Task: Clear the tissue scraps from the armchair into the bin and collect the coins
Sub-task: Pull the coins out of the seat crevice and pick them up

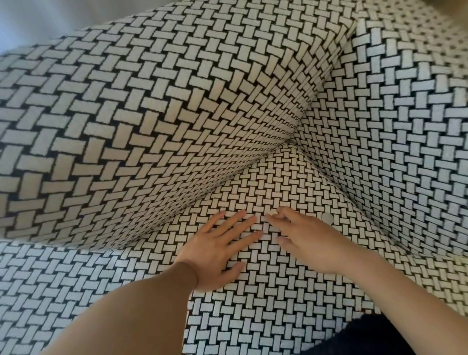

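While the left hand (217, 249) lies flat, fingers spread wide, on the armchair seat (278, 304), the right hand (307, 243) pinches narrowly at a small pale scrap (272, 212); a coin (327, 218) rests just beyond its knuckles.

Low in the right corner of my view sits a patch of dark fuzzy fabric (379, 334), nearly black with a napped surface, and I cannot tell what it belongs to. At the top left I see a pale blurred surface (38, 20), grey-white and bluish toward the left edge. A tan sliver (453, 2) shows in the top right corner.
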